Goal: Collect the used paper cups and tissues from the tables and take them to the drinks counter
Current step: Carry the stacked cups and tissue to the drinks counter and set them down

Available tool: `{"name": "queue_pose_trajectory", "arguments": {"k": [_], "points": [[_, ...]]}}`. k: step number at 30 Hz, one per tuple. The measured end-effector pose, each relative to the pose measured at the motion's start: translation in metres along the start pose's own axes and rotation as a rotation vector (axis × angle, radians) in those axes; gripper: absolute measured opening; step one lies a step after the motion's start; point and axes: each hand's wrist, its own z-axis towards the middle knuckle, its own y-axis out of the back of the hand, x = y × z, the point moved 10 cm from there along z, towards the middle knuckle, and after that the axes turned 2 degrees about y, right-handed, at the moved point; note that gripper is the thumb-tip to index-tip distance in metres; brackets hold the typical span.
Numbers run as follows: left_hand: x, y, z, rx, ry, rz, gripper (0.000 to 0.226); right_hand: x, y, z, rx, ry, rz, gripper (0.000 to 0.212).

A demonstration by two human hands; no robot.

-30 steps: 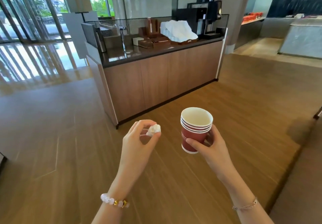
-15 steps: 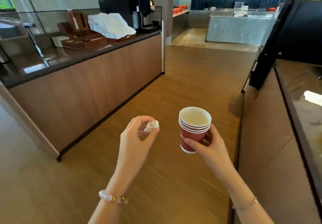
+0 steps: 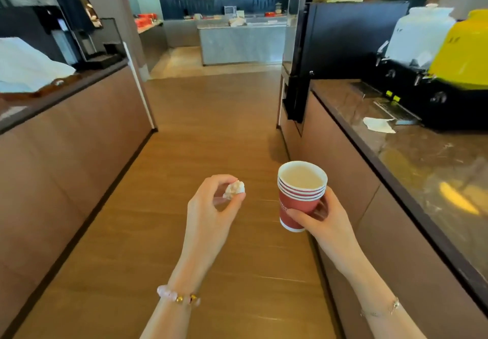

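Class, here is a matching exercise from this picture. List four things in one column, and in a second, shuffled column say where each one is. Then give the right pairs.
Things
1. stack of red paper cups
2. crumpled tissue
3. yellow drinks dispenser
4. white cloth

Places
A. on the left counter
B. held in the right hand
C. on the right counter
D. pinched by the left hand

Pairs: 1-B, 2-D, 3-C, 4-A

left wrist: pink bead bracelet (image 3: pixel 178 297) (some gold) | right wrist: thin chain (image 3: pixel 380 311)
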Motion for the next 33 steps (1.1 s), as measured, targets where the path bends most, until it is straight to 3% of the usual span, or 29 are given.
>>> {"name": "queue_pose_trajectory", "arguments": {"k": [8,23,33], "points": [[0.017,-0.077,0.060,0.199,-0.041,-0.073,0.018,-0.024,0.050,0.035,-0.192,-0.043,-0.058,0.058],[0.012,-0.269,0.202,0.412,-0.127,-0.140,0.018,-0.077,0.178,0.167,-0.432,-0.080,-0.064,0.070],[-0.012,-0.401,0.239,0.643,-0.205,-0.244,0.016,-0.083,0.266,0.178,-0.701,-0.105,-0.155,0.064]]}}
